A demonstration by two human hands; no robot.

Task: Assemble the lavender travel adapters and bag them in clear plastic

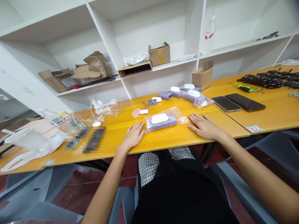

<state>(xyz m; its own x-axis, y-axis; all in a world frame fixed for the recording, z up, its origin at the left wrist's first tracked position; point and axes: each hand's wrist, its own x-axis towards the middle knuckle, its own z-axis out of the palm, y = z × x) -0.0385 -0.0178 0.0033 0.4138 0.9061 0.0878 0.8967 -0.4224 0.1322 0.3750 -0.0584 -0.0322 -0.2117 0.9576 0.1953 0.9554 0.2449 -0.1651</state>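
My left hand lies flat and open on the yellow table, its fingers just left of a clear bag. Inside that bag is a purple case with a white piece on top. My right hand rests flat and open on the table just right of the same bag. Neither hand holds anything. Farther back lie more purple cases with white pieces, some bagged, and a small white piece beside a pink one.
Two dark phones lie to the right, with a green-handled screwdriver and a pile of black parts beyond. A small cardboard box stands at the back. White bags, cables and a bottle crowd the left. Shelves hold cardboard boxes.
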